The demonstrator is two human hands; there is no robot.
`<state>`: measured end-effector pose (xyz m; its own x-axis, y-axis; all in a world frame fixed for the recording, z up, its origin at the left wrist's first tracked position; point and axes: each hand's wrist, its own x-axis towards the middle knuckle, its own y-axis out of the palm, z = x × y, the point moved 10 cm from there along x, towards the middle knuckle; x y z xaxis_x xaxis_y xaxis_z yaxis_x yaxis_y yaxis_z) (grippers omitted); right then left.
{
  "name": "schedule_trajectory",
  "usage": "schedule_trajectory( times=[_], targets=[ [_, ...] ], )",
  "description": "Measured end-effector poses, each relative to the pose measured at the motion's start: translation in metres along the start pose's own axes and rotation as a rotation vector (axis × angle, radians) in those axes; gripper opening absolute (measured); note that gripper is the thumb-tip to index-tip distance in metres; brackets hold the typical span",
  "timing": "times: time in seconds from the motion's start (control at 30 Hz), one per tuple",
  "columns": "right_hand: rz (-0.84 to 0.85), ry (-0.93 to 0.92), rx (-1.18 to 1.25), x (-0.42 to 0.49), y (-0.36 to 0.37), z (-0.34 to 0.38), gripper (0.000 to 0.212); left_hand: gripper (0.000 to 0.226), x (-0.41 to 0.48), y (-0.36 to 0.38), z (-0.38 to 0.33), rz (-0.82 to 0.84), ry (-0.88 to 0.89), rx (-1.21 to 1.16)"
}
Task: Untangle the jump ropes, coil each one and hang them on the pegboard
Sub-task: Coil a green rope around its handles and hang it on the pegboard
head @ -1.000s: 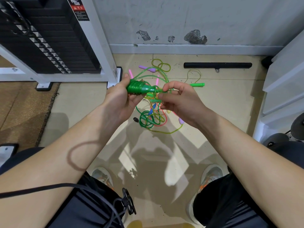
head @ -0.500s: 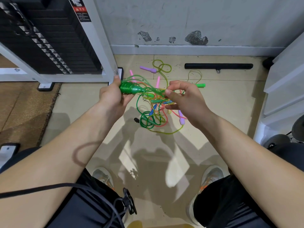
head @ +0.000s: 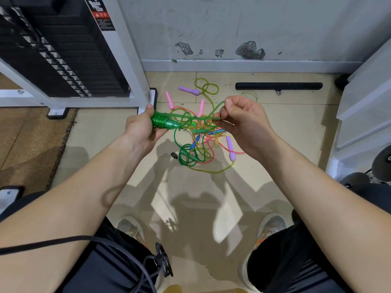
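My left hand (head: 140, 129) grips a green jump-rope handle (head: 164, 122) with green cord wound around it. My right hand (head: 245, 121) pinches a strand of the green cord (head: 218, 108) pulled out to the right. Below and between my hands, a tangle of ropes (head: 201, 144) in green, yellow, pink and blue lies on the tiled floor. Two pink handles (head: 169, 100) and two purple handles (head: 230, 148) stick out of the pile. No pegboard is in view.
A weight-stack machine (head: 63, 51) with a white frame stands at the left on a brown mat (head: 27, 140). A black bar (head: 278, 86) lies by the wall. White equipment (head: 366, 115) and black dumbbells (head: 380, 163) are at the right. My shoes (head: 270, 231) sit below.
My hands have moved apart: the left one with the wound handle went left, and the right one rose and drew the green cord out to the right.
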<state>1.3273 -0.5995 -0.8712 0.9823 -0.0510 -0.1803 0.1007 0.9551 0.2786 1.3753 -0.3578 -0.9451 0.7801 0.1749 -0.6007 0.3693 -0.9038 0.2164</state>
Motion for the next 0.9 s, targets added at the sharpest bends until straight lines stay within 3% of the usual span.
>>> schedule_trajectory(
  times=[0.13,0.33,0.5,0.67,0.77,0.83,0.9],
  targets=[
    [-0.03,-0.008,0.078,0.005,-0.006,0.011,0.027,0.02,-0.004,0.009,0.014,0.085,-0.107,0.079],
    [0.028,-0.06,0.079,0.002,0.011,0.019,0.035,0.021,-0.022,0.025,0.056,0.267,-0.282,0.275],
    [0.057,-0.103,-0.268,-0.001,0.033,0.028,0.022,0.022,-0.031,0.018,0.09,0.223,-0.334,0.382],
    [0.166,-0.061,-0.386,-0.001,0.06,0.032,0.024,0.033,-0.043,0.025,0.108,0.299,-0.374,0.466],
    [0.19,-0.042,-0.446,0.002,0.069,0.036,0.025,0.035,-0.043,0.028,0.1,0.302,-0.296,0.61],
    [0.205,-0.053,-0.462,0.004,0.073,0.043,0.029,0.024,-0.04,0.039,0.074,0.283,-0.076,0.676],
    [0.201,-0.063,-0.448,0.005,0.074,0.051,0.03,0.018,-0.052,0.063,0.032,0.368,0.224,0.621]
  ],
)
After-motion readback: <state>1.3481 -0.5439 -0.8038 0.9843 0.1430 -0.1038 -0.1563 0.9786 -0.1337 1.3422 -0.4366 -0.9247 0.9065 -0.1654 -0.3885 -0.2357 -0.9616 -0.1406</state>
